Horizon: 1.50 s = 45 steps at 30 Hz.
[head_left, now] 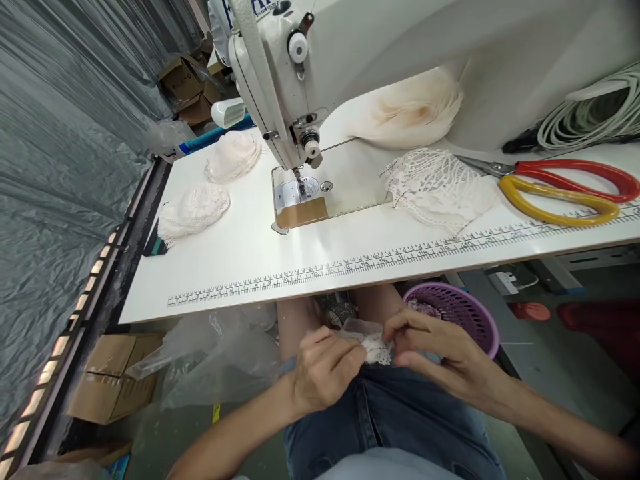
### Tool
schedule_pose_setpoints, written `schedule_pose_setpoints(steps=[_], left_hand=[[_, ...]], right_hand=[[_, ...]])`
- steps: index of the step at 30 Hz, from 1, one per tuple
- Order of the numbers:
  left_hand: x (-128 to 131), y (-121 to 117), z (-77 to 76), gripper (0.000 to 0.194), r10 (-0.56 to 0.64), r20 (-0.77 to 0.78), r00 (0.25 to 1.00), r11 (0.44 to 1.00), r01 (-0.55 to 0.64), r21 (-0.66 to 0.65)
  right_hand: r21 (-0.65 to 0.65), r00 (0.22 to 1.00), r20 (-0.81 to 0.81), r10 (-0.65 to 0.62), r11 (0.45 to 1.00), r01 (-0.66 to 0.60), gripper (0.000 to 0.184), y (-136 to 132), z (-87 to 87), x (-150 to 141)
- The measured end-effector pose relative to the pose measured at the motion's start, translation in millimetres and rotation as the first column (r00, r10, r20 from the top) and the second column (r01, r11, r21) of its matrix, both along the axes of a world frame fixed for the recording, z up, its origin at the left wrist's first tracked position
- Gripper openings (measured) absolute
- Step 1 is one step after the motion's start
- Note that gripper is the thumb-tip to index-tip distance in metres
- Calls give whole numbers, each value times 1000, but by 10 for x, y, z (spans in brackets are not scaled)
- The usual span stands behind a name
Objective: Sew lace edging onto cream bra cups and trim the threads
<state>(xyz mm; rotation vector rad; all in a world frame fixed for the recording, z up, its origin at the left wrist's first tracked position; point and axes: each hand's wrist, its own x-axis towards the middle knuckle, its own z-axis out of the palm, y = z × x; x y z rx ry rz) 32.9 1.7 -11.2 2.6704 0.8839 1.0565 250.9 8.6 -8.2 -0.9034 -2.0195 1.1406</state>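
My left hand [327, 370] is closed around one side of a small white lace piece [376, 348], held low over my lap in front of the table edge. On the other side of the lace, my right hand [445, 343] has its thumb and forefinger apart, with a curled fingertip at the fabric's edge. Part of the lace is hidden by my left fingers. A sewing machine [300, 133] stands on the white table above, its needle area bare of fabric. To its right lies a pile of white lace pieces [435, 190].
Scissors [560, 190] with red and yellow handles lie at the right. Two more lace stacks [195, 210] sit at the table's left. A purple basket [460, 313] stands under the table at right, and clear plastic [220, 360] and a cardboard box [113, 377] at left.
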Motion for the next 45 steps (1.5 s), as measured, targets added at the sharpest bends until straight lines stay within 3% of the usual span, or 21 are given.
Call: schedule_pose_setpoints(steps=[3, 7, 14, 17, 19, 22, 23, 24, 26, 28, 30, 32, 35, 38, 40, 42, 45], left_hand=[[5, 9, -1, 15, -32, -52, 998, 992, 38, 121], [38, 15, 27, 15, -23, -108, 994, 978, 44, 204], [67, -11, -3, 12, -3, -123, 992, 993, 18, 121], [44, -19, -60, 10, 34, -86, 996, 998, -29, 51], [18, -25, -87, 10, 56, -58, 997, 998, -57, -13], [-11, -32, -74, 9, 120, -8, 993, 979, -120, -163], [-13, -31, -52, 7, 151, -3, 989, 958, -147, -247], [-11, -27, -24, 9, 186, -13, 982, 921, -179, -347], [5, -7, 46, 18, 246, -66, 967, 793, -240, -560], [29, 27, 113, 21, 270, -123, 955, 626, -271, -731], [51, 63, 162, 19, 265, -146, 953, 483, -262, -836], [56, 84, 188, 21, 258, -118, 959, 383, -214, -899], [10, 77, 196, 22, 320, -34, 947, 262, -122, -957], [-80, 49, 182, 27, 438, 26, 899, 65, -3, -998], [-132, 35, 163, 32, 473, 51, 880, -65, 93, -994], [-158, 29, 141, 35, 470, 75, 879, -143, 160, -977], [-153, 23, 119, 40, 477, 95, 874, -199, 213, -957]], right_hand=[[-33, 998, 1, -55, 998, 55, 9, -15, -17, -15], [-31, 1000, 5, 18, 999, -18, 17, -37, -53, -73], [18, 999, 41, 4, 1000, -5, 16, -51, -36, -153], [-2, 996, 75, 47, 999, -47, 15, -50, -39, -42], [-43, 992, 104, 69, 997, -65, 14, -48, -165, 172], [-51, 973, 230, -10, 998, 22, 13, -56, -568, 670], [52, 965, 248, -87, 996, 76, 13, -68, -718, 837], [187, 948, 238, -214, 967, 171, 17, -86, -845, 975], [249, 940, 219, -261, 947, 205, 24, -132, -972, 1103], [254, 915, 275, -296, 940, 228, 19, -165, -883, 984], [71, 914, 365, -177, 984, 162, 41, -142, -629, 670], [-117, 956, 295, -13, 992, 49, 60, -59, -334, 300], [-425, 977, 114, 181, 898, -117, 45, 88, -66, -97], [-644, 976, -67, 208, 738, -201, 39, 148, -59, -220], [-704, 973, -136, 188, 672, -229, 36, 143, -99, -212], [-728, 967, -160, 198, 638, -251, 32, 126, -114, -190], [-741, 962, -170, 215, 616, -269, 30, 103, -88, -177]])
